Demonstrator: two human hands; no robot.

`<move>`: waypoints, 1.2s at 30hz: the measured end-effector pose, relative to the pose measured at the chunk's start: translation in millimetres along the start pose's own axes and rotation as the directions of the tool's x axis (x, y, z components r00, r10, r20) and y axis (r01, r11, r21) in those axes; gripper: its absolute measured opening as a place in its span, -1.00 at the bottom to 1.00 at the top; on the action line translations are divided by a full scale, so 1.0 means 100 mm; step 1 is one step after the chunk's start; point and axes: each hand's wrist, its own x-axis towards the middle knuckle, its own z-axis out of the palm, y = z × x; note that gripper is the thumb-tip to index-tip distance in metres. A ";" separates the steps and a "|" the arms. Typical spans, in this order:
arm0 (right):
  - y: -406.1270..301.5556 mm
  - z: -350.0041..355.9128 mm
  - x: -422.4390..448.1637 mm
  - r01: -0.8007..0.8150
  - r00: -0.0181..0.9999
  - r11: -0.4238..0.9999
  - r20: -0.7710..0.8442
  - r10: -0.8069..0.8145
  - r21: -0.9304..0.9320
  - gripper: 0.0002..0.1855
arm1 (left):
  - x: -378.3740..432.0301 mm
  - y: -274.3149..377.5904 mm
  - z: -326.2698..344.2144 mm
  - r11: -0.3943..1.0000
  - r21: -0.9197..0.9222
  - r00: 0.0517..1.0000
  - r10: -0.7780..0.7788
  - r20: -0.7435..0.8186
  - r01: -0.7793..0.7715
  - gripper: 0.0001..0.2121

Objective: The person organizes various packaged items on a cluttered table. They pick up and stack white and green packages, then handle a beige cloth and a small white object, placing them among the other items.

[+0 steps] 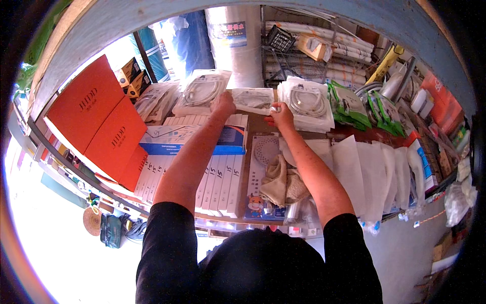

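My left hand (224, 103) rests at the right edge of a clear-fronted packet with a coiled shower hose (203, 91). Its fingers are curled and mostly hidden, so its hold is unclear. Between my two hands lies a flatter hose packet (253, 99). By that packet's right corner is my right hand (281, 115), thumb and fingertips drawn together. A small pale bit shows at those fingertips; whether it is the packet's corner cannot be made out. Just right of this hand stands another pile of bagged coiled hoses (306, 102).
Orange boxes (110, 125) stand at left, beside rows of white boxes (218, 186) and a blue-and-white box (178, 138). A tan cloth (283, 182) lies by a boxed shower head (265, 150). Green packets (347, 102) and white sleeves (351, 171) fill the right. Wrapped rolls (233, 45) stand behind.
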 end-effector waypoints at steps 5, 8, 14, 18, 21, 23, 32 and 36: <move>-0.02 -0.05 -0.03 0.187 0.980 0.951 -0.015 -0.197 -0.245 -0.69 | 0.20 -0.15 0.10 0.995 -0.061 0.997 -0.071 0.038 0.074 -0.75; -0.01 -0.03 -0.01 -0.152 0.978 0.987 0.133 0.158 -0.053 -0.59 | 0.40 -0.29 0.26 0.622 0.524 0.813 0.456 0.361 -0.582 -0.77; -0.08 0.04 -0.10 -0.251 0.919 0.959 0.277 0.279 -0.134 -0.52 | 0.62 -0.64 0.68 0.616 0.381 0.721 0.629 0.291 -0.690 -0.81; -0.08 -0.11 -0.13 -0.245 0.935 0.953 0.218 0.281 -0.177 -0.57 | 0.69 -0.40 0.78 0.529 0.390 0.656 0.630 0.415 -0.754 -0.80; -0.37 0.02 -0.33 0.010 0.987 0.987 0.158 0.016 -0.159 -0.66 | 0.63 -0.60 0.73 0.669 0.328 0.745 0.610 0.269 -0.667 -0.78; -0.39 -0.16 -0.28 0.128 0.992 0.949 0.019 -0.128 -0.290 -0.70 | 0.48 -0.34 0.64 0.791 0.058 0.793 0.607 0.053 -0.610 -0.76; -0.51 -1.15 -0.28 0.182 0.692 0.578 -0.314 -0.650 -0.795 -0.72 | -0.19 0.78 -0.03 0.809 -0.053 0.803 0.588 0.097 -0.586 -0.78; -0.35 -1.57 -0.28 -0.130 0.777 0.506 -0.404 -0.482 -0.853 -0.62 | 0.01 0.92 0.35 0.731 -0.060 0.716 0.680 0.158 -0.680 -0.73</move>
